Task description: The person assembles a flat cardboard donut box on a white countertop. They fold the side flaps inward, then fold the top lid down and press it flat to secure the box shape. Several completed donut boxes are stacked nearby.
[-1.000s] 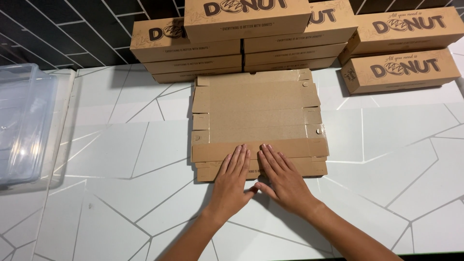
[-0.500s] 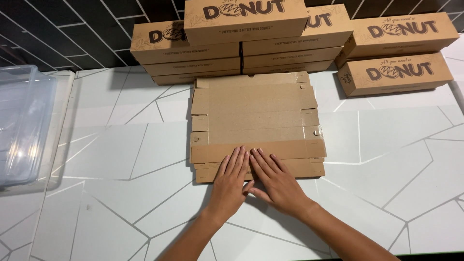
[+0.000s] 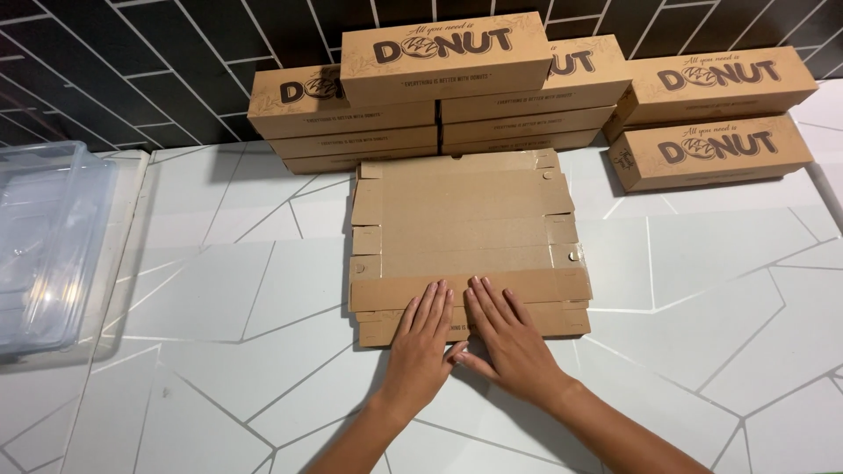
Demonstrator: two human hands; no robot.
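Flat cardboard box (image 3: 465,228) under fingers (image 3: 430,303).

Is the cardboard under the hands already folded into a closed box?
No: the cardboard lies flat and unfolded on the counter, with both hands pressing its near edge.

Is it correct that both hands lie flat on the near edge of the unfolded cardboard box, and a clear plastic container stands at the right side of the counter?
Not quite. The head view shows the clear plastic container at the left side of the counter, not the right. Both the left hand and right hand do lie flat on the near edge of the unfolded cardboard box.
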